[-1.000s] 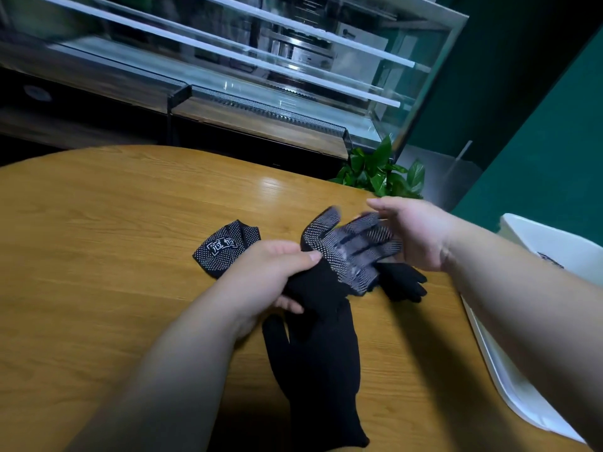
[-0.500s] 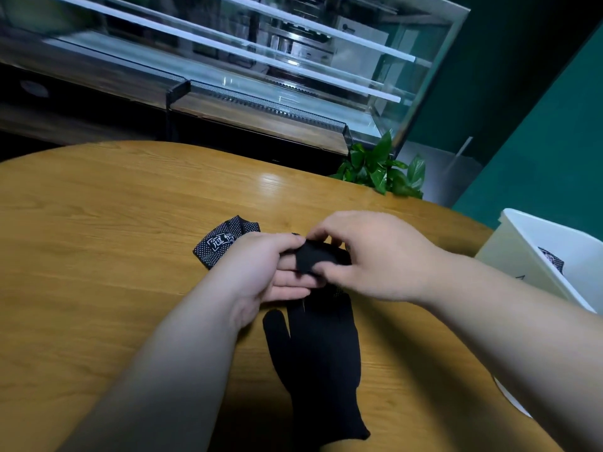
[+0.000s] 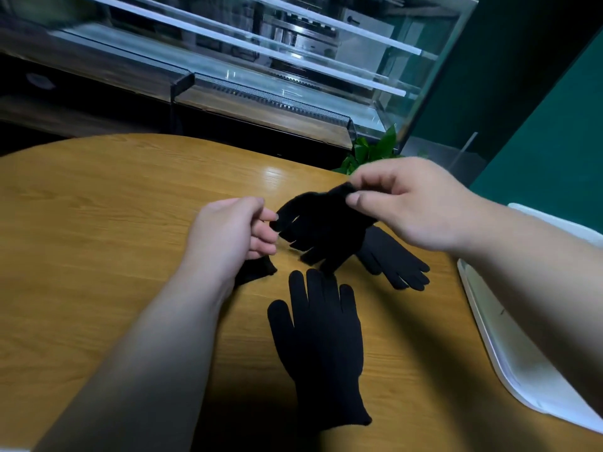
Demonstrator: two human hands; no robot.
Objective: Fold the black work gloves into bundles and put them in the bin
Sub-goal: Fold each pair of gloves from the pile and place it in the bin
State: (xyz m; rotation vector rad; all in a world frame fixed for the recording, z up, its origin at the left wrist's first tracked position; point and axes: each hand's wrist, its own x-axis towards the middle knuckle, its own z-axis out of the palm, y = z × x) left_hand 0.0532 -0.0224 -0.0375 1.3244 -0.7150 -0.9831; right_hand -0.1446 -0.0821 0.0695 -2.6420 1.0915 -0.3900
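2 hands hold 1 black glove [image 3: 326, 230] in the air above the middle of the wooden tabletop [image 3: 98, 223]. The left hand [image 3: 235, 236] pinches the tip of 1 of its fingers between thumb and forefinger, with the other fingers curled underneath. The right hand [image 3: 414, 207], at about 2 o'clock from the left, pinches the opposite end of the same glove between thumb and forefinger. The glove hangs spread between them, its fingers pointing towards 8 o'clock.

A second glove [image 3: 323, 350] lies flat on the tabletop at 6 o'clock from the held one, fingers pointing to 12 o'clock, and their fingertips come close together. A third glove [image 3: 391, 259] lies at 4 o'clock from the held one, partly hidden behind it, fingers pointing towards 5 o'clock. A dark fabric piece [image 3: 254, 272] shows from under the left wrist, but what it is cannot be told.

The white bin [image 3: 509, 353] stands at 3 o'clock, at the tabletop's edge, largely covered by the right forearm, and none of the 3 gloves is in it. Beyond the far edge at 1 o'clock, a green plant [image 3: 375, 151] stands in front of a glass display case [image 3: 293, 60]
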